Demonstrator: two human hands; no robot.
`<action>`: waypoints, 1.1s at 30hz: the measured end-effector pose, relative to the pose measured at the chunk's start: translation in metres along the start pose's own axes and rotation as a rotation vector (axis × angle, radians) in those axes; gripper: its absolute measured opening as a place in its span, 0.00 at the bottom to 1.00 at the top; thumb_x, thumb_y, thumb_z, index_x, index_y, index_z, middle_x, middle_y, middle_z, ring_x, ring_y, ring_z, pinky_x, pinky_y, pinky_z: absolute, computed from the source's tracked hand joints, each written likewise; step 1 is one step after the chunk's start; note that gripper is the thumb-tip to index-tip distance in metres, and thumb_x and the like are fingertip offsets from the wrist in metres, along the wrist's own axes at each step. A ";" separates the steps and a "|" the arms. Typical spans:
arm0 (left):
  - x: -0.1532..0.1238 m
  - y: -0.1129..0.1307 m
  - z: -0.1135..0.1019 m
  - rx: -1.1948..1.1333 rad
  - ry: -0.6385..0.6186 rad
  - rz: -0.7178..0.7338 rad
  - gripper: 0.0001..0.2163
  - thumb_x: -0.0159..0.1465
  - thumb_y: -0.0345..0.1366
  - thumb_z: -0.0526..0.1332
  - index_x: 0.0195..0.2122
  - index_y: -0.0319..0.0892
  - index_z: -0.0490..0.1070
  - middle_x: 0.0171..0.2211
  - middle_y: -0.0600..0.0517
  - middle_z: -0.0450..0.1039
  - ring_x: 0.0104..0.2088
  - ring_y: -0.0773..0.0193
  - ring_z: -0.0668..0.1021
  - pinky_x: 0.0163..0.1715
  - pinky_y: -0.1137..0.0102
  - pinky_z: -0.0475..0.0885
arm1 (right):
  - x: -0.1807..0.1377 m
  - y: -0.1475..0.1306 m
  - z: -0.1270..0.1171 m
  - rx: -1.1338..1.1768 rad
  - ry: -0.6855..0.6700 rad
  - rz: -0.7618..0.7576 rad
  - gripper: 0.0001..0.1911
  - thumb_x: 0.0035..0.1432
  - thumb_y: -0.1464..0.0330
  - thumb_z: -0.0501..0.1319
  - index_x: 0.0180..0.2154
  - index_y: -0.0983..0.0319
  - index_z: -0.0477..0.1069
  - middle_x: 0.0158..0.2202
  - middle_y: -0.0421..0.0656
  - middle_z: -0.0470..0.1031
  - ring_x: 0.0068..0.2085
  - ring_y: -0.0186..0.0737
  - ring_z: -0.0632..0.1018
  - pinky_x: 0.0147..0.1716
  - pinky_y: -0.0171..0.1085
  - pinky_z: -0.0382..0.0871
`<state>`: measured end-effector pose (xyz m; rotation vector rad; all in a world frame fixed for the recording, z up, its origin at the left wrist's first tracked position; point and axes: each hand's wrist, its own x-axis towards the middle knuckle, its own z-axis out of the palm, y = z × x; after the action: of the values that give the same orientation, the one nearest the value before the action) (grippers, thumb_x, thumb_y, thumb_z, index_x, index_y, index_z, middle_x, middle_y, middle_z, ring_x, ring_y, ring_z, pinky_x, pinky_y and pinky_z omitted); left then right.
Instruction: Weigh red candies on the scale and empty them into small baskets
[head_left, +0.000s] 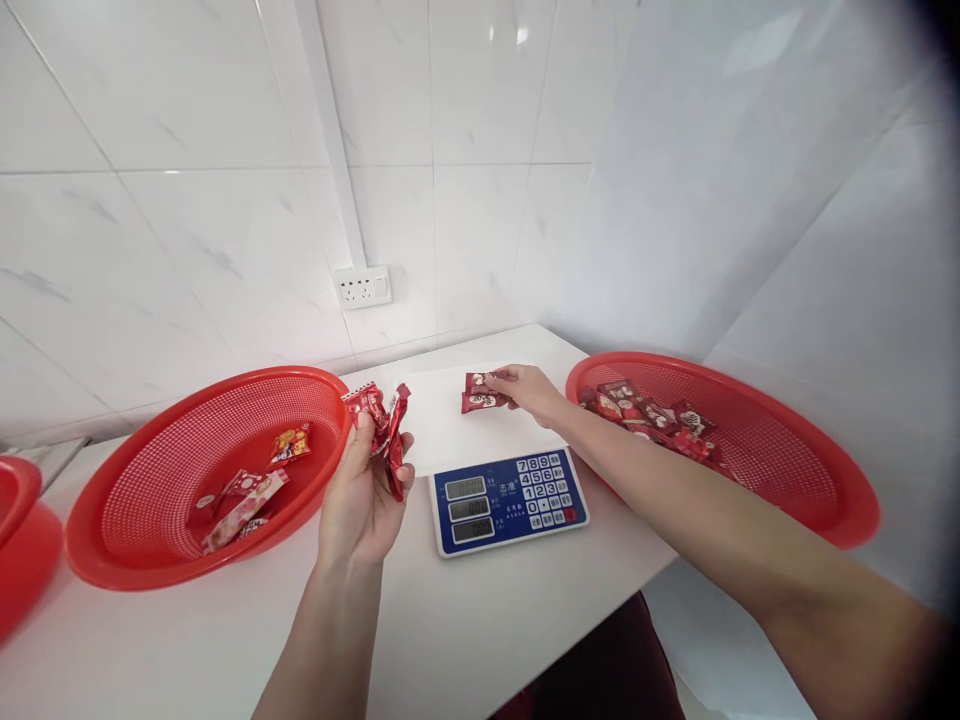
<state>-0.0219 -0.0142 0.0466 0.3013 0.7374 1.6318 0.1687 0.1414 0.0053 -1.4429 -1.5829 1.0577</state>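
In my left hand (367, 500) are several shiny red snack packets (367, 402), bunched between the thumb and fingers near the left basket's rim. My right hand (529, 392) reaches over the white scale plate (442, 440), its thumb and fingers closed on a dark red snack packet (478, 383). Just below that one, a second dark red packet (477, 402) is close to the same fingertips; whether it is gripped too I cannot tell. The digital scale (510, 500) has a blue panel with number keys and three small displays.
To the left stands a red mesh basket (157, 430) holding a few mixed packets (244, 505). Another red basket (780, 430) on the right holds several dark red packets (660, 415), partly behind my right forearm. A wall socket (364, 288) sits above the white table (420, 620).
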 end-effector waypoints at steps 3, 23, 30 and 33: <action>0.000 0.000 0.000 -0.002 0.009 -0.007 0.09 0.67 0.36 0.52 0.39 0.41 0.71 0.35 0.53 0.75 0.24 0.71 0.76 0.11 0.81 0.67 | -0.003 -0.001 0.000 -0.010 -0.012 -0.011 0.09 0.54 0.65 0.61 0.33 0.65 0.73 0.31 0.44 0.77 0.28 0.32 0.73 0.24 0.31 0.63; -0.001 0.005 0.000 -0.009 -0.014 0.000 0.11 0.69 0.35 0.50 0.41 0.41 0.71 0.34 0.52 0.77 0.24 0.71 0.77 0.12 0.81 0.67 | 0.003 0.002 -0.001 0.035 0.045 0.044 0.18 0.57 0.65 0.58 0.48 0.65 0.69 0.45 0.50 0.74 0.33 0.34 0.73 0.26 0.32 0.66; -0.002 0.010 -0.002 -0.020 -0.010 0.024 0.13 0.69 0.35 0.49 0.38 0.40 0.72 0.32 0.53 0.77 0.23 0.71 0.77 0.12 0.82 0.67 | -0.039 0.002 -0.024 0.090 0.075 -0.057 0.23 0.52 0.75 0.56 0.51 0.60 0.65 0.50 0.47 0.70 0.40 0.35 0.74 0.33 0.33 0.70; 0.000 0.013 -0.004 -0.028 -0.010 0.066 0.13 0.69 0.35 0.49 0.38 0.41 0.73 0.32 0.54 0.78 0.23 0.72 0.77 0.12 0.82 0.67 | -0.073 0.012 -0.040 0.222 0.073 -0.107 0.21 0.54 0.72 0.57 0.51 0.59 0.63 0.49 0.47 0.71 0.38 0.35 0.75 0.35 0.36 0.72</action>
<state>-0.0341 -0.0160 0.0519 0.3161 0.7025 1.7009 0.2170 0.0724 0.0110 -1.2214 -1.4262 1.0688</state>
